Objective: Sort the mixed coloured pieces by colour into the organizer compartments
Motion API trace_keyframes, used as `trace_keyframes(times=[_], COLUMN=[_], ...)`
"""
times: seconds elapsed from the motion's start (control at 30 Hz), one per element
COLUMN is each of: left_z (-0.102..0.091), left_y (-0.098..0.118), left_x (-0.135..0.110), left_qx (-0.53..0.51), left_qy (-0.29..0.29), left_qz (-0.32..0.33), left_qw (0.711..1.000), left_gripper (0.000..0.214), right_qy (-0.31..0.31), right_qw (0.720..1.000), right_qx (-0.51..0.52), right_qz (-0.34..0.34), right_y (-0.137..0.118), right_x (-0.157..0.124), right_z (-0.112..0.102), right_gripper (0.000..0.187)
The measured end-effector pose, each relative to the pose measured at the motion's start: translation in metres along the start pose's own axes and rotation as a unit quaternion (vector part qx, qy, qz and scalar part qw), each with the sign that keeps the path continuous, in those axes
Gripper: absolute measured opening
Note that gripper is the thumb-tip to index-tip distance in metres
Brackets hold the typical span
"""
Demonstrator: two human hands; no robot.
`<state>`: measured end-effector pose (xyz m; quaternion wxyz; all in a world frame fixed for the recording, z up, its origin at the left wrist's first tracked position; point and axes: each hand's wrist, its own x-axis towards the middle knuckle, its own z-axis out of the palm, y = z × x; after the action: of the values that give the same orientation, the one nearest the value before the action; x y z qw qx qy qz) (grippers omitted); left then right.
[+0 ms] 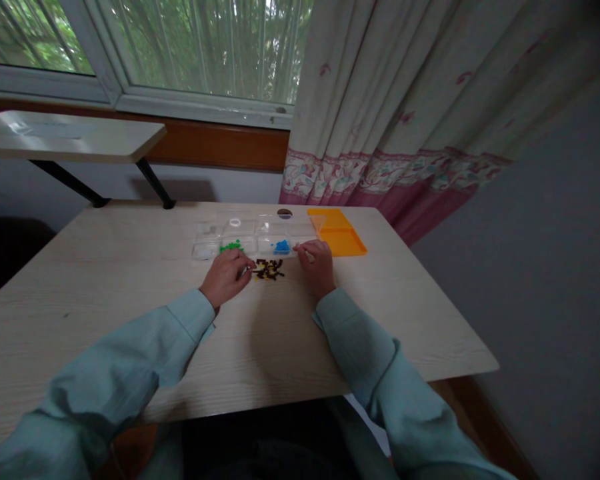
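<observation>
My left hand (229,275) is at the left edge of a small pile of dark brown and yellow pieces (269,269) on the table, thumb and fingers pinched. What it pinches, if anything, is too small to make out. My right hand (317,265) is closed in a pinch at the front right of a clear compartment tray (239,225); its grip is likewise unclear. Green pieces (231,245) lie in one front compartment, partly behind my left hand. Another front compartment holds blue pieces (281,247).
Behind my right hand lies an orange plastic tray (344,233), right of the clear one. A round dark hole (285,213) is near the table's back edge. A raised shelf (75,137) on black legs stands back left. A curtain (380,120) hangs behind the right side.
</observation>
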<state>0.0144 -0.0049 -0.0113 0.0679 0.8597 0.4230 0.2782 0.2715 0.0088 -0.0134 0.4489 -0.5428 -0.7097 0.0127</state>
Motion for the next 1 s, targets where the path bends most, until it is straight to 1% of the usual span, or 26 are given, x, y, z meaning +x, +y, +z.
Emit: trace_keyframes(times=[0.13,0.4,0.63,1.0], left_z=[-0.0011,-0.0021,-0.0014,-0.0002], left_y=[0.0007,0.0036,0.0022,0.0005], left_x=[0.0006,-0.0001,0.0003,0.0011], left_qx=[0.017,0.053,0.058,0.042], left_qy=[-0.003,-0.014,-0.017,-0.011], left_qz=[-0.004,0.024,0.035,0.021], left_qw=[1.0,0.998,0.998,0.999], left_gripper=[0.017,0.02,0.02,0.024], right_qy=[0.0,0.001,-0.005,-0.006], right_qw=[1.0,1.0,1.0,1.0], right_qx=[-0.003,0.005,0.003,0.015], right_qz=[0.002,0.0,0.003,0.003], right_y=[0.0013,-0.0024,-0.003,-0.004], right_x=[-0.0004,-0.0002,-0.0004,-0.0006], right_z=[0.0007,-0.0011,-0.0011,-0.0015], right_gripper=[0.03,0.029,0.031,0.031])
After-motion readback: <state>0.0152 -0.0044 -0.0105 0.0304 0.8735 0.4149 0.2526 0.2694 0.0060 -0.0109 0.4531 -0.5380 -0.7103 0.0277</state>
